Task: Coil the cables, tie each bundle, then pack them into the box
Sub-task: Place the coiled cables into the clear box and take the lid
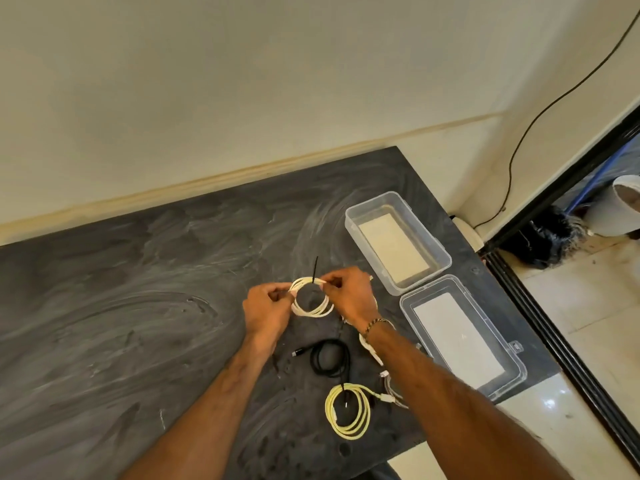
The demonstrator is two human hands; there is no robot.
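Hands pinch white coil (311, 299) just left of clear box (398, 242) (black tie (315, 270) sticking up): left hand (268, 311), right hand (349, 294). Black coil (329, 356), yellow coil (348, 410) on tabletop (138, 289), nearer than box.

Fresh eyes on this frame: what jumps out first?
Both hands, left and right, hold a white coil at mid-table, with a black zip tie sticking up from its top. Nearer the person lie a black coil and a yellow coil. On the right, the clear box stands open, its lid flat beside it.
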